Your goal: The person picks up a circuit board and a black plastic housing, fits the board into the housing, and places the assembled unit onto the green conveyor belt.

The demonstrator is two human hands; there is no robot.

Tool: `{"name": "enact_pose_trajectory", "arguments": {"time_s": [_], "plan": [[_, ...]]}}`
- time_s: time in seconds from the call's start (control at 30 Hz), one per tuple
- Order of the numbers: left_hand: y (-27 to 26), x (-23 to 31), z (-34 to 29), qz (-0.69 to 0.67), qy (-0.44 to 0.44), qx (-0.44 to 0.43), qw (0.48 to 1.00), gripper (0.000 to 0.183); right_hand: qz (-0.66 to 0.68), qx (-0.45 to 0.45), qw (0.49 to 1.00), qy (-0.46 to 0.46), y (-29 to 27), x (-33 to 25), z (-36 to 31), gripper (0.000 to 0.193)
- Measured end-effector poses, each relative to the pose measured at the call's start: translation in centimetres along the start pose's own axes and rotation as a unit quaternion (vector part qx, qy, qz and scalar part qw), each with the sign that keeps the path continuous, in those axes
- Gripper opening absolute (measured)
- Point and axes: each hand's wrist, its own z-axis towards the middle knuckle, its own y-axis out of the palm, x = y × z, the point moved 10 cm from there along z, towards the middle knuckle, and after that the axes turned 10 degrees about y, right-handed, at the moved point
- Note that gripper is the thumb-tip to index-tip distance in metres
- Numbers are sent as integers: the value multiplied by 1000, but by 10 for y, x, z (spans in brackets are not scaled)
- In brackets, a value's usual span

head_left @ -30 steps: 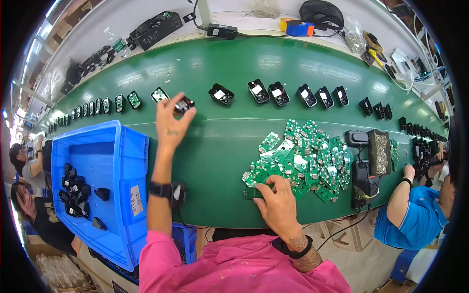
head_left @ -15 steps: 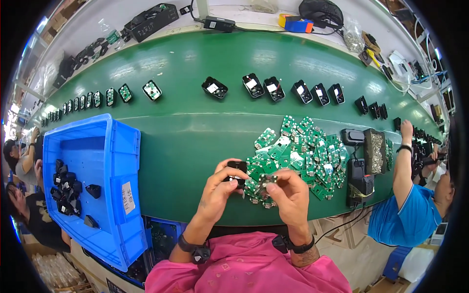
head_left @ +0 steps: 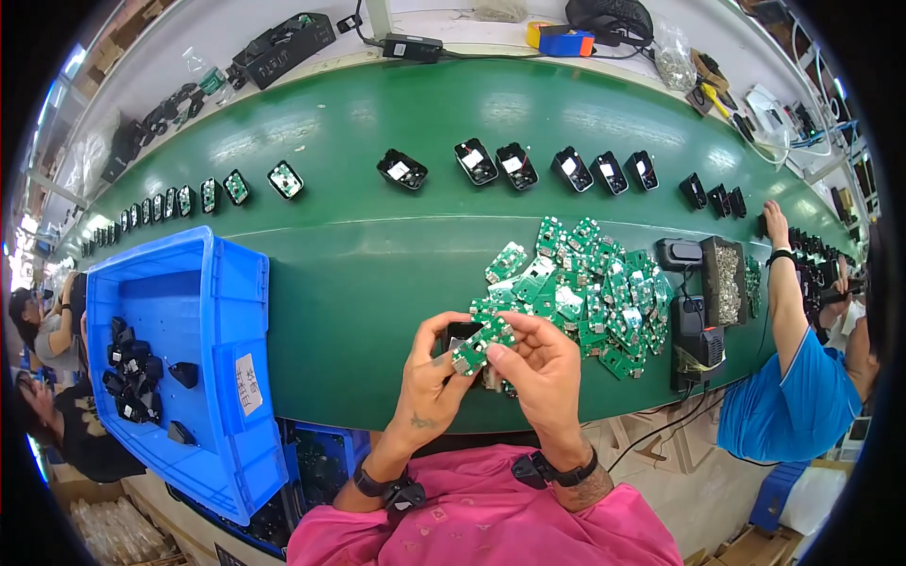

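Note:
Close in front of me, my left hand (head_left: pixel 431 385) grips a small black plastic housing (head_left: pixel 460 332), largely covered by fingers and board. A green circuit board (head_left: pixel 482 345) is pinched in my right hand (head_left: pixel 538 370), tilted over the housing's opening. Whether board and housing touch, I cannot tell. Just beyond my right hand spreads a heap of loose green circuit boards (head_left: pixel 604 292) on the green table.
A blue bin (head_left: pixel 226 311) with black housings (head_left: pixel 132 373) stands left. Housings with boards (head_left: pixel 285 179) and open ones (head_left: pixel 477 162) line the far side. A metal-parts tray (head_left: pixel 725 283) and black device (head_left: pixel 696 344) sit right, near a co-worker in a blue shirt (head_left: pixel 788 401).
My right hand has brought the circuit board left, over the housing, and turned its green face into view. The view has shifted slightly. The co-worker's arm on the right has reached farther forward.

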Motion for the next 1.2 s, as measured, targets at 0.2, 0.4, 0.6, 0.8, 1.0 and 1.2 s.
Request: {"name": "enact_pose_trajectory", "arguments": {"time_s": [0.2,0.4,0.6,0.8,1.0,1.2], "plan": [[-4,9,2,-58,42,23,997,46,-27,13,999,39,-6,13,-1,30],[3,-28,-8,-240,-134,91,957,97,-94,66,993,19,-13,18,-7,28],[3,-30,-11,-280,-89,91,952,83,-279,102,954,-48,-10,6,-14,22],[14,-32,-22,-247,-202,56,946,50,-379,112,913,-104,-4,-8,-17,24],[6,-12,-11,-46,-76,40,995,53,-326,88,922,-190,5,-33,-27,17],[12,3,-7,35,-20,11,999,55,-184,18,981,-61,10,-7,-17,10]]}}
